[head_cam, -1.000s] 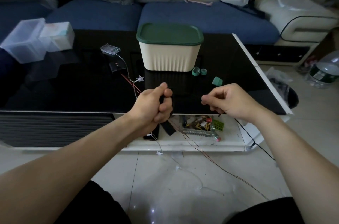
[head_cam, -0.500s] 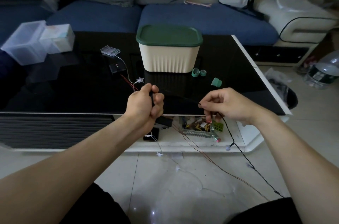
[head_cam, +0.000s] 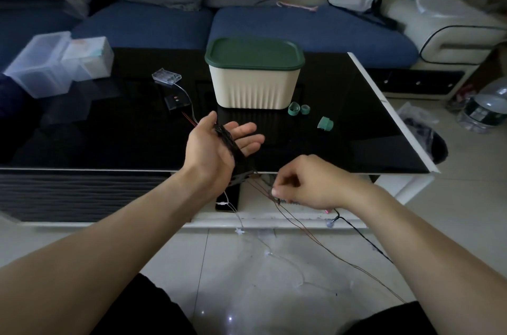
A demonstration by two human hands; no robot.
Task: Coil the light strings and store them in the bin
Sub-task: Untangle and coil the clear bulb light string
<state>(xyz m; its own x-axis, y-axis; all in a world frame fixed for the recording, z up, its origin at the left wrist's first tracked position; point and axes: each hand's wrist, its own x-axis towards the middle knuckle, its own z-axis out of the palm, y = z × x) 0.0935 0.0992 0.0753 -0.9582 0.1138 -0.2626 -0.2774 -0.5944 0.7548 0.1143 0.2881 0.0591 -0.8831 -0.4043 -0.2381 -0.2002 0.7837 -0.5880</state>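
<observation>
Partly coiled: black light string (head_cam: 229,142) looped around flat, spread left hand (head_cam: 219,148); right hand (head_cam: 307,186) just beside, pinching its trailing wire. Beyond, bin (head_cam: 253,87) lidded; storing left.

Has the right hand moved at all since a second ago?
Yes. The right hand has dropped toward the person: it was over the black table top near the green cap, and now pinches the wire below the table's front edge.
</observation>
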